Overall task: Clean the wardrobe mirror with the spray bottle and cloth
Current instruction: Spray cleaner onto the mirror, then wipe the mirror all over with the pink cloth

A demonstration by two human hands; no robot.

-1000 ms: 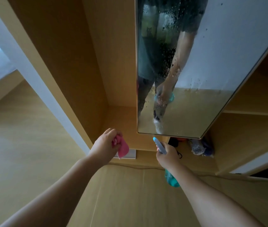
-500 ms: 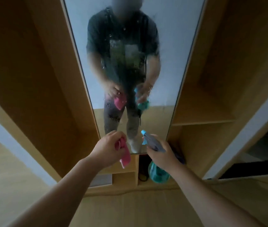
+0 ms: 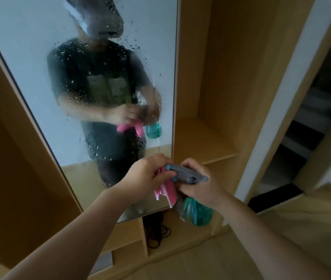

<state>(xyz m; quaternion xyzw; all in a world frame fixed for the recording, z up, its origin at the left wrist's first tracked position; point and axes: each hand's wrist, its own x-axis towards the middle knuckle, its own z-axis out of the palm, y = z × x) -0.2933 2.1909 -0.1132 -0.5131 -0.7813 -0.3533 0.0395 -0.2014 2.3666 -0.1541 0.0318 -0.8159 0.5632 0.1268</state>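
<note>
Together, two hands (image 3: 177, 178), one pink cloth (image 3: 167, 190), one spray bottle (image 3: 198, 211), one wet mirror (image 3: 29, 57).

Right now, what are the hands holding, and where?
The left hand pinches the pink cloth at its top. The right hand grips the spray bottle around its neck.

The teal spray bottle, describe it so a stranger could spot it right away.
Start at the tall droplet-covered wardrobe mirror and drop to its lower right corner. There the right hand grips a translucent teal plastic spray bottle with a grey trigger head; the pink cloth beside it is soft and opaque.
</note>
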